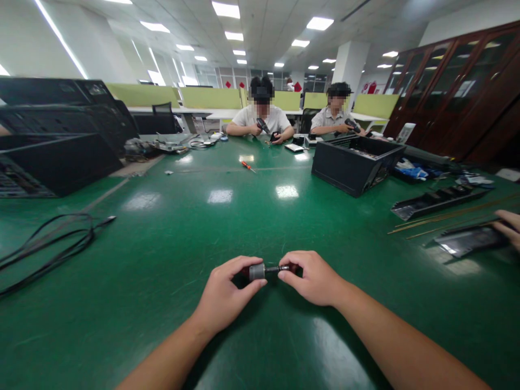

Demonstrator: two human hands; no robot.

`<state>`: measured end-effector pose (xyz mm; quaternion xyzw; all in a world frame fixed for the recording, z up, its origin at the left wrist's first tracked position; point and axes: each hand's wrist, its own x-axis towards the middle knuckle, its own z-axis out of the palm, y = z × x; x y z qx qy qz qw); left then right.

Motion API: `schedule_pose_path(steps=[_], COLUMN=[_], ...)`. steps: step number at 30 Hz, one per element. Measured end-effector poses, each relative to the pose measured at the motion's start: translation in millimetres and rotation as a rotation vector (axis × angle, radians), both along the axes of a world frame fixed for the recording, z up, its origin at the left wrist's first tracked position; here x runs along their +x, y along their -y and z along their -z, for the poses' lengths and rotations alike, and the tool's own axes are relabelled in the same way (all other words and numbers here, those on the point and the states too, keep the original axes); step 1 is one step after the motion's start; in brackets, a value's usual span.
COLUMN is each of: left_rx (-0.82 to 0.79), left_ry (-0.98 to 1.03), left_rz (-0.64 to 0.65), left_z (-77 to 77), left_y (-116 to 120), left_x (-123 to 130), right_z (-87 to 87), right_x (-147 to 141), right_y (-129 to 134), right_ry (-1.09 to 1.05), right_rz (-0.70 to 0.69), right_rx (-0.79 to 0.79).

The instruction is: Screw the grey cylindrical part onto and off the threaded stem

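Near the front of the green table, my left hand (225, 290) has its thumb and fingers around a grey cylinder (257, 271) that looks like a drill chuck. A thin dark bit (272, 269) sticks out of it to the right. My right hand (311, 277) pinches the bit's shiny metal tip between thumb and fingers. The two pieces lie in one line, roughly level. Whatever is behind the cylinder is hidden by my left fingers.
An orange screwdriver (247, 166) lies mid-table, a black cable (60, 238) at left. Black computer cases (337, 168) stand right and left. At right, another person's hand (511, 227) holds a dark panel (467, 238). Two people sit opposite with power drills (262, 125).
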<state>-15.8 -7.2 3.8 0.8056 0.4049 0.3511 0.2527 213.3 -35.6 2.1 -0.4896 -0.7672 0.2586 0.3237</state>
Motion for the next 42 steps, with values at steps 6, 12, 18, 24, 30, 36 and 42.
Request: schedule_pose_path(steps=[6,12,18,24,30,36,42], left_rx=[-0.021,-0.045,-0.069,-0.081,-0.095,-0.100,-0.111], left_ry=[0.011,0.003,0.013,0.015,0.013,0.020,0.023], left_rz=[-0.009,-0.017,-0.025,-0.035,-0.049,-0.050,-0.045], left_z=[1.1,1.9,2.1,2.3,1.4,1.2,0.7], left_y=[-1.2,-0.8,-1.3,-3.4,-2.9,-3.7,-3.8], left_x=[-0.8,-1.6,-2.5,-4.1,-5.3,-5.5,-5.7], right_z=[-0.1,1.1,2.8,2.9,2.6,2.7,4.8], right_x=[0.3,1.1,1.4,2.3,3.9,6.8,10.5], right_y=[-0.6,-1.3,-2.0,-3.3,-5.1,-5.7,-7.9], right_ry=[-0.003,-0.018,-0.035,-0.049,-0.066,-0.068,-0.089], right_rz=[0.008,0.017,0.021,0.023,0.021,0.014,0.014], right_rx=[-0.004,-0.006,-0.014,-0.018,-0.022,-0.014,-0.007])
